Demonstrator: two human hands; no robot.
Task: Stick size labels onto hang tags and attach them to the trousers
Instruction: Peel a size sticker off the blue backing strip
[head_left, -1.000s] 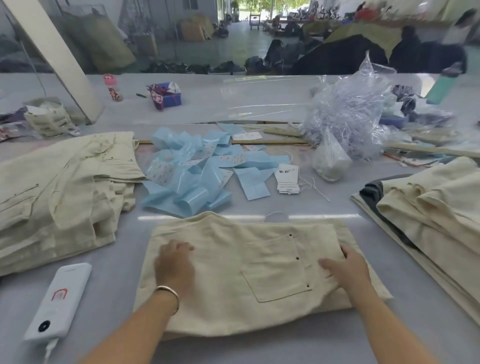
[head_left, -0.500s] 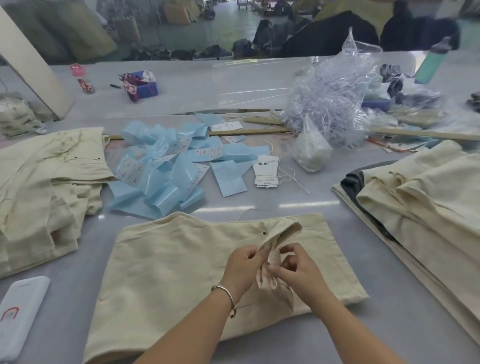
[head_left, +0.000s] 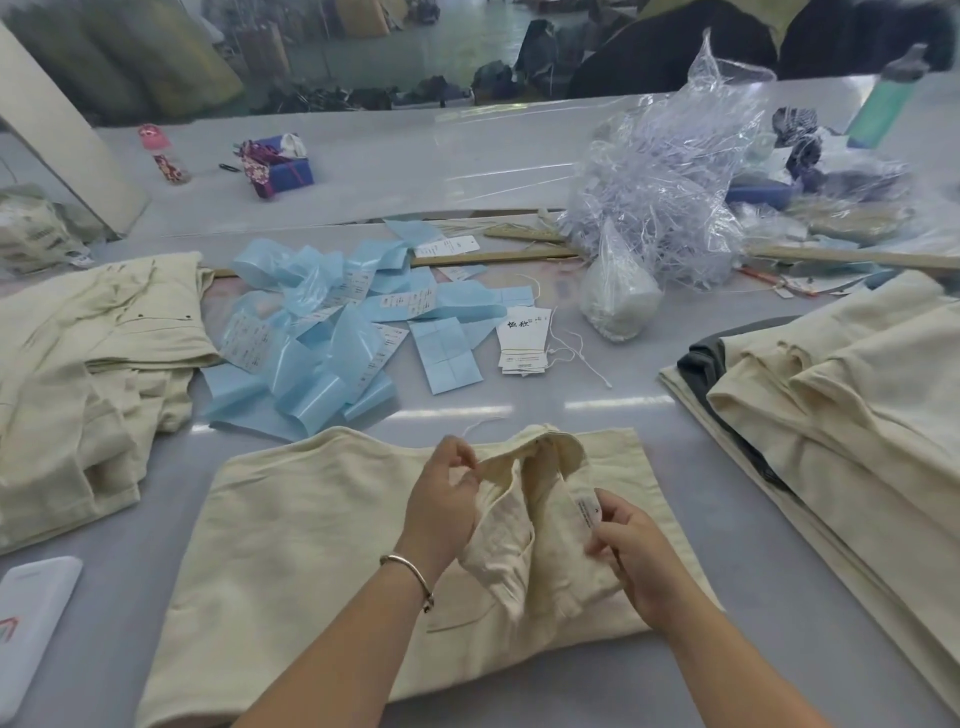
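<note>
The trousers (head_left: 322, 561) lie at the near surface edge; left hand (head_left: 441, 499) pinches the waistband open, right hand (head_left: 631, 551) pinches the sewn label (head_left: 587, 512).

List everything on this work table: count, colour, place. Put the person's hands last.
folded trousers: one, cream, front centre, waistband turned up
sewn-in label: one, white, inside the waistband
trousers pile: one heap, cream, left
trousers stack: one stack, cream over something dark, right
label backing strips: many, light blue, centre
hang tags: small stack, white with strings, right of the strips
plastic bag of loops: one, clear, back right
small bag: one, clear with white contents, in front of it
power bank: one, white, front left
bottle: one, pink cap, back left
left hand: grip on the waistband fabric
right hand: pinches the label
</note>
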